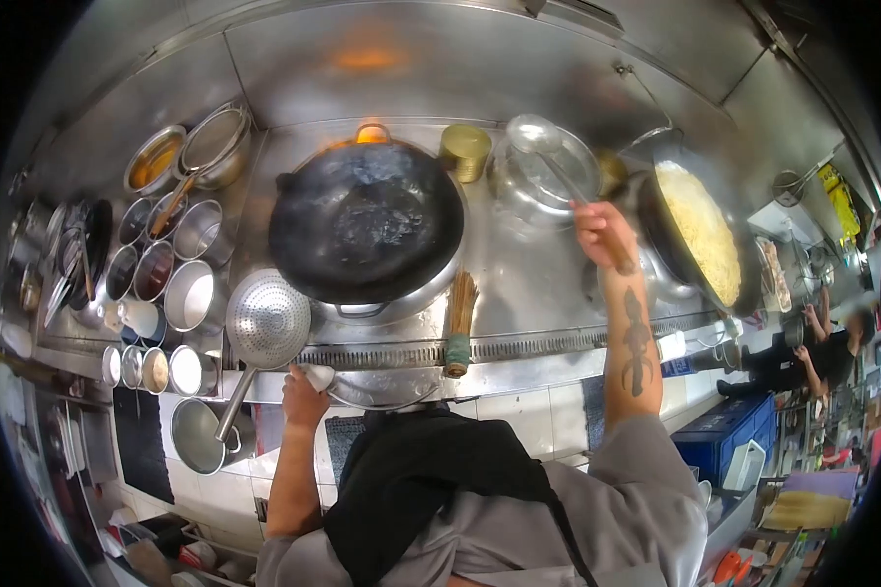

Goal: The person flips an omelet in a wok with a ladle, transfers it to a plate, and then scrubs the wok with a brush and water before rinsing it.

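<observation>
My right hand (605,235) is wrapped round the handle of a long metal ladle (535,134). Its bowl hangs over a round metal pot (575,168) at the back of the range. My left hand (305,399) is closed at the front edge, on what looks like a white cloth (316,376). A perforated strainer (268,318) lies just left of that hand, its handle jutting past the edge. Ahead sits a big black wok (362,225) with a wet, shiny inside and steam over it.
Right of the pot, a tilted wok holds pale yellow noodles (700,230). A bamboo brush (460,323) lies by the front grate. Several metal containers (188,293) stand at left, an open tin (465,152) at the back. Far right is another person (837,347).
</observation>
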### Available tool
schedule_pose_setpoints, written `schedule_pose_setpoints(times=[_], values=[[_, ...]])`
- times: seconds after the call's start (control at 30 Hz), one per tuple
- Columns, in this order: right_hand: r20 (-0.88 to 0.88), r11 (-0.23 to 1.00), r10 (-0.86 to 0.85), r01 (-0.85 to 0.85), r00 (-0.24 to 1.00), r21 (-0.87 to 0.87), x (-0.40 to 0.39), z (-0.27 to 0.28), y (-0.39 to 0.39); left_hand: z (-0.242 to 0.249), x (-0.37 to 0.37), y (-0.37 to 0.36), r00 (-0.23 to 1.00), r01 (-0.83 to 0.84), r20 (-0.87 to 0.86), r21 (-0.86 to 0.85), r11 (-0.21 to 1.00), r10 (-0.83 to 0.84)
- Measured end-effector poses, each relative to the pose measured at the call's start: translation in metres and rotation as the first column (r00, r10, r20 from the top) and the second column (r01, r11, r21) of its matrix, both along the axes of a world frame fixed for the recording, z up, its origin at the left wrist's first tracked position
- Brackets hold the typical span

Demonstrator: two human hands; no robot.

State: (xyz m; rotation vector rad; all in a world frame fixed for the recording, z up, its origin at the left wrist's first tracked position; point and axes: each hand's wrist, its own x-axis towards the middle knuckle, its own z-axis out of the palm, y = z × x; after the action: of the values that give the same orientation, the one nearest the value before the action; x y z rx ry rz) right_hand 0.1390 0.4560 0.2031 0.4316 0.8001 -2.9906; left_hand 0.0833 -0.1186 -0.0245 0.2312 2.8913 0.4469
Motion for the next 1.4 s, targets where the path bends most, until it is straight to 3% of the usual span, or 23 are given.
schedule_pose_setpoints(times=[0.3, 0.37, 0.43, 0.47, 0.5, 0.53, 0.57, 0.7, 0.77, 0.8, 0.83, 0.87, 0.93, 0.97, 1.0, 1.03, 1.07, 1.13, 1.23, 1.3, 1.33, 1.37, 1.4], values=[[-0.181, 0.874, 0.234, -0.288, 0.955, -0.390, -0.003, -0.023, -0.118, -0.004, 0.008, -0.016, 0.997, 0.023, -0.069, 0.062, 0.998, -0.019], [-0.147, 0.872, 0.306, -0.339, 0.941, -0.354, -0.016, -0.043, -0.128, 0.002, 0.014, -0.016, 0.989, 0.035, -0.147, 0.117, 0.992, -0.018], [-0.022, 0.902, 0.368, -0.363, 0.929, -0.233, -0.030, -0.050, -0.139, 0.021, 0.017, -0.019, 0.905, 0.120, -0.424, 0.185, 0.975, -0.031], [0.136, 0.929, 0.329, -0.346, 0.935, 0.134, -0.034, -0.052, -0.145, 0.026, 0.016, -0.020, 0.833, 0.173, -0.552, 0.208, 0.963, -0.030], [0.266, 0.811, 0.228, -0.333, 0.937, 0.481, -0.036, -0.050, -0.154, 0.024, 0.017, -0.024, 0.844, 0.151, -0.535, 0.278, 0.949, 0.022], [0.347, 0.566, 0.084, -0.331, 0.934, 0.755, -0.036, -0.046, -0.163, 0.020, 0.022, -0.035, 0.855, 0.127, -0.514, 0.346, 0.930, 0.074], [0.311, 0.449, 0.016, -0.285, 0.950, 0.847, -0.033, -0.040, -0.172, 0.015, 0.028, -0.044, 0.864, 0.101, -0.487, 0.413, 0.905, 0.126], [0.045, 0.076, -0.176, -0.032, 0.983, 0.997, -0.019, -0.039, -0.135, -0.004, 0.064, -0.075, 0.851, -0.175, -0.292, 0.627, 0.759, 0.437], [-0.071, -0.123, -0.230, 0.043, 0.971, 0.991, -0.018, -0.036, -0.097, -0.062, 0.095, -0.115, 0.871, -0.339, -0.097, 0.592, 0.732, 0.482], [-0.139, -0.242, -0.264, 0.074, 0.954, 0.967, -0.022, -0.049, -0.067, -0.113, 0.117, -0.150, 0.858, -0.483, 0.131, 0.533, 0.694, 0.496], [-0.126, -0.378, -0.338, -0.012, 0.933, 0.926, -0.024, -0.056, -0.040, -0.154, 0.137, -0.178, 0.982, -0.185, 0.050, 0.091, 0.978, 0.181], [-0.121, -0.497, -0.414, -0.113, 0.902, 0.860, -0.026, -0.061, -0.013, -0.190, 0.157, -0.204, 0.980, 0.184, -0.006, -0.334, 0.924, -0.197], [-0.111, -0.607, -0.514, -0.270, 0.850, 0.748, -0.024, -0.072, 0.028, -0.192, 0.204, -0.224, 0.864, 0.484, 0.265, -0.205, 0.851, -0.428], [-0.095, -0.617, -0.536, -0.313, 0.839, 0.722, -0.024, -0.078, 0.042, -0.235, 0.228, -0.238, 0.772, 0.599, 0.404, -0.200, 0.775, -0.492], [-0.079, -0.626, -0.554, -0.352, 0.829, 0.696, -0.025, -0.089, 0.057, -0.233, 0.245, -0.239, 0.900, 0.385, 0.206, 0.038, 0.922, -0.384], [-0.052, -0.635, -0.572, -0.402, 0.818, 0.659, -0.027, -0.111, 0.079, -0.228, 0.254, -0.240, 0.943, 0.291, 0.145, 0.071, 0.954, -0.298], [0.100, -0.482, -0.600, -0.459, 0.794, 0.746, -0.028, -0.108, 0.082, -0.222, 0.263, -0.241, 0.974, 0.198, 0.085, 0.116, 0.973, -0.208], [0.407, -0.138, -0.556, -0.564, 0.725, 0.814, -0.029, -0.098, 0.079, -0.222, 0.263, -0.247, 0.993, 0.114, 0.033, -0.089, 0.989, -0.111], [0.331, 0.314, -0.278, -0.240, 0.902, 0.919, -0.018, -0.092, 0.084, -0.217, 0.229, -0.254, 0.970, -0.193, -0.197, -0.275, 0.942, 0.141], [0.123, 0.679, -0.260, 0.091, 0.958, 0.728, -0.017, -0.092, 0.077, -0.193, 0.183, -0.243, 0.890, -0.369, -0.226, 0.156, 0.916, 0.396], [0.007, 0.807, -0.320, 0.269, 0.947, 0.526, -0.018, -0.091, 0.074, -0.072, 0.144, -0.164, 0.878, -0.405, -0.105, 0.355, 0.842, 0.466], [0.054, 0.885, -0.259, 0.215, 0.964, 0.413, -0.020, -0.087, 0.080, -0.056, 0.117, -0.144, 0.859, -0.281, -0.282, 0.438, 0.854, 0.427], [0.092, 0.944, -0.190, 0.156, 0.978, 0.290, -0.023, -0.080, 0.091, -0.040, 0.091, -0.127, 0.893, -0.167, -0.284, 0.511, 0.843, 0.349]])
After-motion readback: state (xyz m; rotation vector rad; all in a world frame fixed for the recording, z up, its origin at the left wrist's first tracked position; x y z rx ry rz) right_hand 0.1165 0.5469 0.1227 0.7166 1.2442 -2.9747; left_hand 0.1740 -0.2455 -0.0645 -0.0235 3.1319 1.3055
